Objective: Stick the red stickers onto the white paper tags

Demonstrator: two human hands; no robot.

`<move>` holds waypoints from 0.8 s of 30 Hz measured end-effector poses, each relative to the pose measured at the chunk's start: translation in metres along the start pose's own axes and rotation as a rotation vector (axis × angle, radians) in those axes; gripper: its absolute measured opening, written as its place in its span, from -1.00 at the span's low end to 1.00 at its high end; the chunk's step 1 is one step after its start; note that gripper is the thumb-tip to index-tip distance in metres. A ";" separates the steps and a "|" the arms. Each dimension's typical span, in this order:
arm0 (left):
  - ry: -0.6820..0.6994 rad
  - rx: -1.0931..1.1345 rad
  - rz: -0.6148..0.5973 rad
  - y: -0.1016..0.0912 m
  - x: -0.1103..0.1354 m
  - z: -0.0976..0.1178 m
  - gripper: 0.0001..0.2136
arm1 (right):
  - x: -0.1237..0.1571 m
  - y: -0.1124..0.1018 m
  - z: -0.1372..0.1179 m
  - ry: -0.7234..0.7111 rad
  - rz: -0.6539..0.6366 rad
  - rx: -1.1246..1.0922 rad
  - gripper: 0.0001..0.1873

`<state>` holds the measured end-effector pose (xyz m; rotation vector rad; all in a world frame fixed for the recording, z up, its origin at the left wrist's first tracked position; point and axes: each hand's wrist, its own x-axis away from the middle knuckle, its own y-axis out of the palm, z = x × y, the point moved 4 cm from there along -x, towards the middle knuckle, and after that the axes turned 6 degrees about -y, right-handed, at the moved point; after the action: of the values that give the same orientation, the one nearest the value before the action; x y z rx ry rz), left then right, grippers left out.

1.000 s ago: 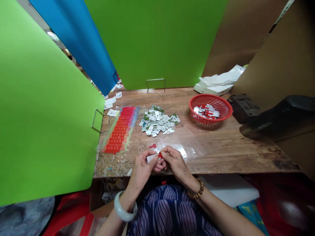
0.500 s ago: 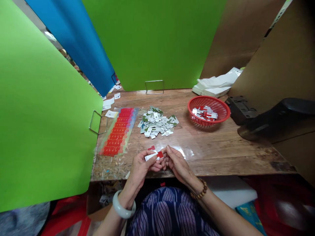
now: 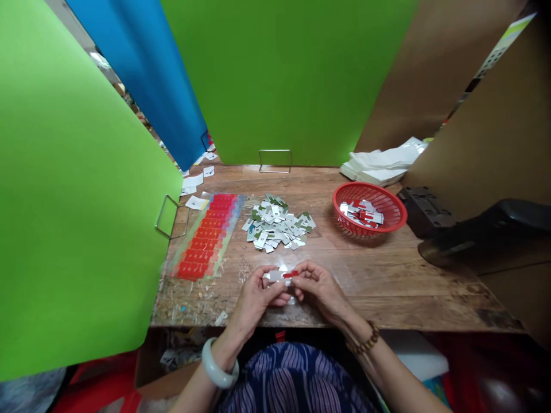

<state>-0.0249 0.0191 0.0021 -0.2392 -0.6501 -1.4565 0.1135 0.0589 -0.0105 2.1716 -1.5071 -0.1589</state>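
Note:
My left hand (image 3: 260, 295) is closed in a pinch on a small flat silver-white plate (image 3: 274, 276) above the front of the table. The fingertips of my right hand (image 3: 321, 289) pinch a small red film piece (image 3: 291, 274) at the plate's right end. Whether the film is stuck to the plate, I cannot tell. Just beyond my hands lies a loose pile of flat silver-and-green plates (image 3: 279, 226). To the left, a clear sheet with rows of red film pieces (image 3: 202, 246) lies flat on the wood.
At the right stands a red plastic basket (image 3: 390, 221) with several red-and-white plates in it. Behind it is a stack of white sheets (image 3: 381, 166); a black metal device (image 3: 482, 232) is on its right. Green panels (image 3: 284, 80) and a blue panel (image 3: 146, 74) border the wooden table (image 3: 387, 287).
My right fingers have come in from beside the plate to pinch the red film at its end. The plate has turned more level. The whole view has shifted slightly.

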 end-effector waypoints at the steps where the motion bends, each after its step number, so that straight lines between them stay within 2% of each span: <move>1: 0.019 0.012 0.011 0.000 -0.002 -0.001 -0.52 | -0.003 -0.011 -0.012 -0.035 0.061 -0.035 -0.76; 3: 0.084 0.001 0.067 -0.004 -0.007 -0.005 -0.51 | -0.010 -0.032 -0.040 -0.170 0.206 -0.138 -0.76; 5: 0.176 -0.079 0.143 -0.010 -0.013 -0.009 -0.59 | -0.016 -0.049 -0.067 -0.349 0.341 -0.223 -0.78; 7: 0.245 -0.180 0.187 -0.015 -0.018 -0.014 -0.68 | -0.026 -0.053 -0.077 -0.403 0.363 -0.145 -0.77; 9: 0.265 -0.236 0.202 -0.018 -0.021 -0.020 -0.73 | -0.039 -0.043 -0.070 -0.365 0.290 0.088 -0.77; 11: 0.260 -0.250 0.207 -0.019 -0.023 -0.023 -0.76 | -0.054 -0.023 -0.053 -0.342 0.144 0.423 -0.81; 15: 0.252 -0.250 0.194 -0.017 -0.023 -0.024 -0.79 | -0.079 0.027 -0.024 -0.529 -0.104 1.021 -0.86; 18: 0.255 -0.241 0.185 -0.017 -0.024 -0.023 -0.79 | -0.091 0.053 -0.012 -0.622 -0.167 1.390 -0.72; 21: 0.258 -0.253 0.176 -0.020 -0.025 -0.026 -0.81 | -0.099 0.062 -0.007 -0.624 -0.164 1.569 -0.74; 24: 0.262 -0.273 0.169 -0.021 -0.028 -0.029 -0.81 | -0.101 0.059 -0.009 -0.628 -0.164 1.505 -0.89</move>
<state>-0.0368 0.0250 -0.0418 -0.3017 -0.2127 -1.3806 0.0274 0.1369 0.0063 3.6498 -2.1268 0.4502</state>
